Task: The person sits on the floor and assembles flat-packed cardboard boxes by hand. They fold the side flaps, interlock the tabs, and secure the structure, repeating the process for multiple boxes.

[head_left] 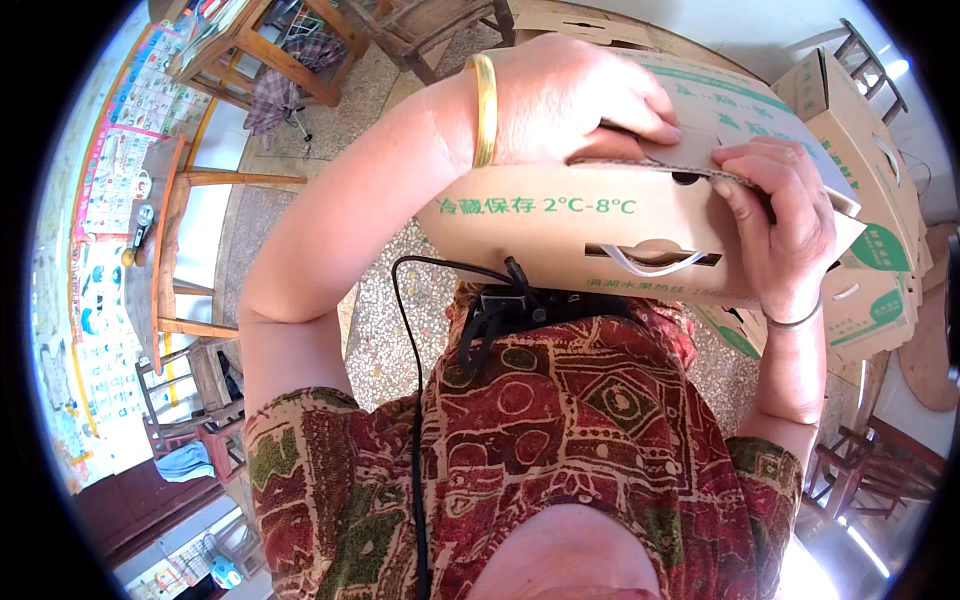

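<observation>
A brown cardboard box (520, 225) with green print stands in front of my body, its near side facing me. A white plastic handle (655, 265) loops out of a slot in that side. My left hand (590, 100) reaches over the top, fingers bent at the seam between lid and near side; some fingertips are hidden there. At the right end of the same edge, my right hand (785, 215) grips the cardboard, thumb on the near face and fingers over the top. Between the hands a dark round hole shows near the edge.
More flattened or stacked cardboard boxes (875, 200) lean at the right. Wooden chairs stand at the upper middle and lower right (865, 470). On the left are a wooden table (150, 260) and a wall with posters (100, 340). A black cable (415, 400) runs down my front.
</observation>
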A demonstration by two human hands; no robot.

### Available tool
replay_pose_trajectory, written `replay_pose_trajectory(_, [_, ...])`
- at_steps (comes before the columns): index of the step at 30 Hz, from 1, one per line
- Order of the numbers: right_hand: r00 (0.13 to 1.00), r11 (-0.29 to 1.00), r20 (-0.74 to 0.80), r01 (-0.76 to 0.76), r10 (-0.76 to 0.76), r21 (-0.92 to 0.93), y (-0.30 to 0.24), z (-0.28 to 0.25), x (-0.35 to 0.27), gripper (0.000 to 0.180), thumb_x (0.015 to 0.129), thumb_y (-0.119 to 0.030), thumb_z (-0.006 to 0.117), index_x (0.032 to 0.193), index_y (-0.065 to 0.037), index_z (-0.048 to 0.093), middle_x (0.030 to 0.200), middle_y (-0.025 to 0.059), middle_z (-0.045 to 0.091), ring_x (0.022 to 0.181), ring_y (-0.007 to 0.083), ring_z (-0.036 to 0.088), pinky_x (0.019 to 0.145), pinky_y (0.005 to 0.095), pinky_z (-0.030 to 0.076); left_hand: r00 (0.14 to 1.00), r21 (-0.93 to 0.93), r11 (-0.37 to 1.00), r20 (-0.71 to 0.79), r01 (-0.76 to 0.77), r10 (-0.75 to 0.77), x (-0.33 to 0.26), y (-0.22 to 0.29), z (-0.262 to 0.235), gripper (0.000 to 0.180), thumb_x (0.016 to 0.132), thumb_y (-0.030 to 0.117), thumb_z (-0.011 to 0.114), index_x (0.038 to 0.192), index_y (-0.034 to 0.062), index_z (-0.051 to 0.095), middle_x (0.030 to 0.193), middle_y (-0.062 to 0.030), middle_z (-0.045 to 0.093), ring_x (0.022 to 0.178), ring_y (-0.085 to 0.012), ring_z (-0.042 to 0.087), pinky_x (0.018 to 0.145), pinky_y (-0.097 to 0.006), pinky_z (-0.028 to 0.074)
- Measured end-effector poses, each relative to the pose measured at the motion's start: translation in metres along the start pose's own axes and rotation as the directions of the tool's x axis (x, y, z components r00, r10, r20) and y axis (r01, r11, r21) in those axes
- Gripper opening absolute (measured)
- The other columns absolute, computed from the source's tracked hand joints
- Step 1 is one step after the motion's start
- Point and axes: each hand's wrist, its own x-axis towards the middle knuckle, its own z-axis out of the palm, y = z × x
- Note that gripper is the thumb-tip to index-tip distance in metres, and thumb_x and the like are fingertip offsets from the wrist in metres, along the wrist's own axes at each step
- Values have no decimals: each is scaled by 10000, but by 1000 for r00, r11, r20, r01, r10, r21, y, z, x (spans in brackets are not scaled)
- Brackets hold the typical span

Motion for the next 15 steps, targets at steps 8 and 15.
replay_pose_trajectory(8, [984,985,80,-163,159,48,4,0,11,178,682,-38,680,832,-46,584,798,82,597,759,263,568,675,328,454,992,-112,987,-70,-111,104,2,-7,-7,274,774,143,618,1024,36,582,940,-117,618,849,-210,592,747,-303,473])
replay_pose_trajectory(15, [957,939,128,-282,261,197,13,2,12,180,712,-72,680,859,-21,590,779,108,572,737,253,562,670,316,448,994,-467,882,110,60,-9,-8,-29,-11,256,861,73,492,1072,-42,583,1142,-149,580,1053,-217,553,913,-316,417])
